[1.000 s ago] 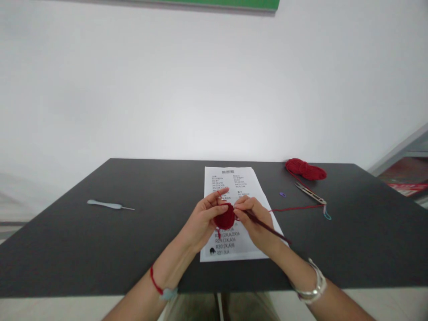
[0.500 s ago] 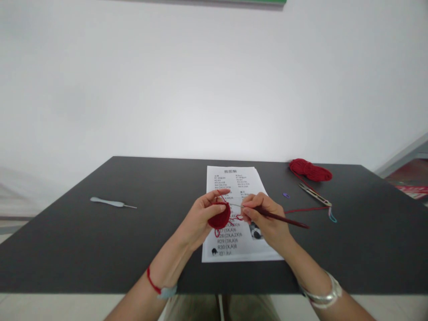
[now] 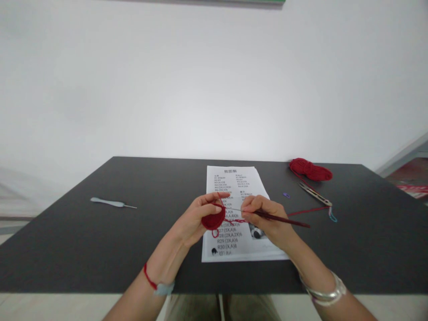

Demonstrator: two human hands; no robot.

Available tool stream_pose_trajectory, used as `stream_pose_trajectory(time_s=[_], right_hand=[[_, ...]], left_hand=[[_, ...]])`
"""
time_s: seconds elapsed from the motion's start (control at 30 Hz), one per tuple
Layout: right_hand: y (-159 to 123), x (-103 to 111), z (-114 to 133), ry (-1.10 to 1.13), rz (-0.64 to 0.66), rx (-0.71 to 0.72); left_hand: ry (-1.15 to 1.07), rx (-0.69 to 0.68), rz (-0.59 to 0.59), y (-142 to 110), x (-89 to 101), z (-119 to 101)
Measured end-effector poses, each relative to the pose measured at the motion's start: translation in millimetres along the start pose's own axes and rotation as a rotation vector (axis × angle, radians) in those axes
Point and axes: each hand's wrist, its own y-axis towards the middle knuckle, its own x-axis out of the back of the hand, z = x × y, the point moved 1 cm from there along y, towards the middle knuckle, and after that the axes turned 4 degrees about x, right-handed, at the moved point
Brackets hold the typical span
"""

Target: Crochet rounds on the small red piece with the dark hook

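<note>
Between the thumb and fingers of my left hand (image 3: 197, 216) is a round piece of red crochet work (image 3: 213, 219), with yarn running up over the raised index finger. My right hand (image 3: 267, 217) grips a crochet hook (image 3: 284, 218) with a dark reddish-brown handle. The hook's thin metal shaft points left and its tip meets the edge of the crochet piece; whether it sits inside a stitch I cannot tell. Loose red yarn hangs below the piece and stretches right, passing under my right hand.
Printed pattern sheets (image 3: 230, 254) lie under my hands on the black table (image 3: 67, 249). A grey-handled hook (image 3: 109, 203) rests at left. To the right are a purple stitch marker (image 3: 286, 195), thread snips (image 3: 314, 194) with a blue loop, and a red yarn skein (image 3: 310, 170).
My left hand has shifted slightly left with the crochet piece. The hook in my right hand stays near the piece's edge, and the gap between the hands is a little wider.
</note>
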Motion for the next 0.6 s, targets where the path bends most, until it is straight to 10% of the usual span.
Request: stream_pose_trajectory(time_s=[0.33,0.6], right_hand=[[2,-19,-9,0.586,-0.137,-0.294],[0,-18,-11,0.443,-0.168,-0.193]], left_hand=[[0.341,-0.421,-0.256,-7,-22.9,10],[0.170,-0.289,-0.151,-4,-21.7,12]])
